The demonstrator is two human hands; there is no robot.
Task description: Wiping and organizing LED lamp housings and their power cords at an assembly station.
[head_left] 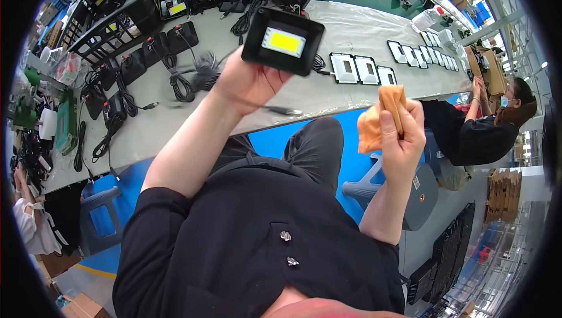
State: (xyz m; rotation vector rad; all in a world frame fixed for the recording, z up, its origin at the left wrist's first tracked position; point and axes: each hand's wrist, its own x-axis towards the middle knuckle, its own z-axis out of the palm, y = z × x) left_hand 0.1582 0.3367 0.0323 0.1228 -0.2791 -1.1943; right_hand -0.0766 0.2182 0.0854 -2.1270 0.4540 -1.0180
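My left hand grips a small black LED floodlight from below, raised over the table's front part. Its open front faces up and shows a yellow LED panel on a white backing. A cable with a blurred end hangs near my left wrist. To the right, my right hand pinches a folded orange cloth just beyond the table's front edge. Cloth and floodlight are apart. White frames with dark rims lie on the table between and behind my hands.
The pale-covered table holds several black floodlights with coiled cables at left, beside a black crate. More frames line the right. Co-workers sit at right and left. Stools stand near the table.
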